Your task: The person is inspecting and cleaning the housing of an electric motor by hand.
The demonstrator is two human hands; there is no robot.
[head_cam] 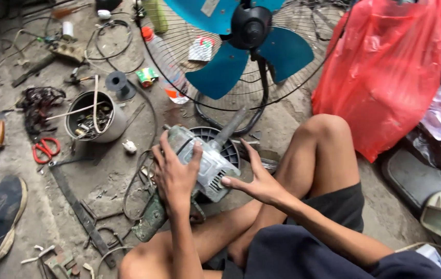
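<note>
Hands: your left hand point(175, 178) and right hand point(258, 182) are bare, with no gloves, rings or watch.
Arms: your forearms are uncovered down to the wrists; no sleeve reaches them.
Legs: your knees and shins are bare.
Shorts: you wear dark shorts point(311, 240), black or perhaps deep navy; the light makes it hard to tell.

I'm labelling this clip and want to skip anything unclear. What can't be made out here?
Head view only:
- Power tool: its lower body is covered by the left hand; the right hand touches its end.
- Fan: top cut off by the upper edge.
- Tin can: small parts inside too tiny to tell.
- Red bag: contents hidden.
- Shoe: wearer cut off at left edge.
</note>
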